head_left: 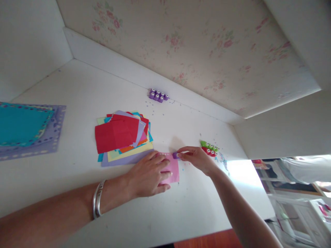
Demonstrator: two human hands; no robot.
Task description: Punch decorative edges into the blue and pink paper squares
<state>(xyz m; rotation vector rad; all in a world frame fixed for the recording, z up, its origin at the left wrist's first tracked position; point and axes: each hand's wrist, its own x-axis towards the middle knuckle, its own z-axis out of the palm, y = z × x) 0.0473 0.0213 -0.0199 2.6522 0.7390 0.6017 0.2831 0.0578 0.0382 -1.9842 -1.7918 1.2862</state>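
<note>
A pink sheet of paper (174, 172) lies on the white table, with a row of small punched holes along its far edge. My left hand (152, 174) rests flat on it, fingers spread, covering its left part. At the sheet's far right corner, my right hand (195, 157) grips a small purple craft punch (175, 155) between thumb and fingers. The punch sits at the paper's edge; whether its button is pressed down cannot be seen.
Left of my hands is a pile of coloured paper (117, 132). Purple punches (158, 95) stand in rows by the back ledge, and green and red punches (210, 148) on the right. Blue and lilac sheets (23, 125) with punched borders lie far left. Tiny paper bits are scattered about.
</note>
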